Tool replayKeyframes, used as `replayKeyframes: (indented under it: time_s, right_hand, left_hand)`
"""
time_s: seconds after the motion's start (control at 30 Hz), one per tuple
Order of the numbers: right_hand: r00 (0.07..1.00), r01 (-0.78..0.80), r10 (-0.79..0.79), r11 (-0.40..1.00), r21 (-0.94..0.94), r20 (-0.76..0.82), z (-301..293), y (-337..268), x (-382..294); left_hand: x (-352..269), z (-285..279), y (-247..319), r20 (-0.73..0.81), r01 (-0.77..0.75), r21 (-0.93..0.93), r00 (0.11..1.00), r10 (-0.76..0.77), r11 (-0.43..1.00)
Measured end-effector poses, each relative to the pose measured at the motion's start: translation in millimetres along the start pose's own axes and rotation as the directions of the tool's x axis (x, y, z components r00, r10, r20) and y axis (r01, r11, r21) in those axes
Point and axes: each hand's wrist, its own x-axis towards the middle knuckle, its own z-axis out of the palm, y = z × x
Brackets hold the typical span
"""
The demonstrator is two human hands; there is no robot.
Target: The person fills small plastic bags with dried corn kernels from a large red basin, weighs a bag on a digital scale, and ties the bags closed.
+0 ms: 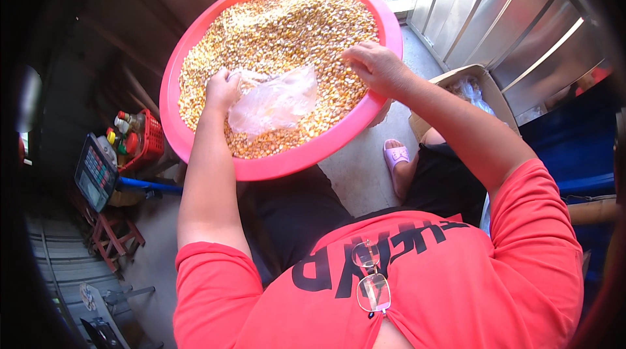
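A large pink plastic basin [288, 168] stands before me, filled with dried corn kernels [293, 21]. My left hand [223, 89] is closed around the edge of a clear plastic bag [274, 104], which lies spread over the corn near the basin's front. Over the right side of the corn is my right hand [374, 65], its wrist above the basin's rim. Its fingers are bent down towards the kernels, and whether anything is between them is hidden.
A cardboard box [494, 85] holding plastic bags stands on the floor at right, by metal panels [494, 11]. At left are a digital scale [97, 173], a red plastic basket [152, 139] with bottles, and a small wooden stool [115, 239]. My foot in a purple slipper [397, 156] is beside the basin.
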Motion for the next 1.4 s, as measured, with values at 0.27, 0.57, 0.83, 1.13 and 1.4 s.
replayKeyframes:
  time_s: [0.27,0.57,0.83,1.13,1.4]
  right_hand:
    - [0.996,-0.054,0.058,0.997,0.063,-0.067,-6.9,-5.9,-3.3]
    - [0.992,-0.025,0.034,0.997,0.068,-0.125,-7.2,-6.6,-5.9]
    - [0.995,-0.061,0.062,0.998,0.014,-0.075,-9.5,-7.9,-10.5]
    - [0.987,-0.085,0.095,0.993,0.082,-0.129,3.6,-8.9,-12.2]
    - [0.99,-0.108,0.104,0.993,-0.045,-0.091,-2.4,-4.3,-12.0]
  left_hand:
    - [-5.4,-7.2,23.6,0.003,-0.017,-0.1,1.0,0.017,0.995]
    - [-7.4,-0.3,9.9,0.041,0.031,-0.172,0.999,-0.024,0.985]
    - [-8.0,3.9,14.4,0.084,0.126,-0.25,0.991,-0.108,0.96]
    - [-8.5,-3.9,13.0,-0.009,0.01,-0.16,1.0,-0.012,0.987]
    - [-13.0,-1.1,37.9,-0.059,-0.073,-0.084,0.996,0.068,0.994]
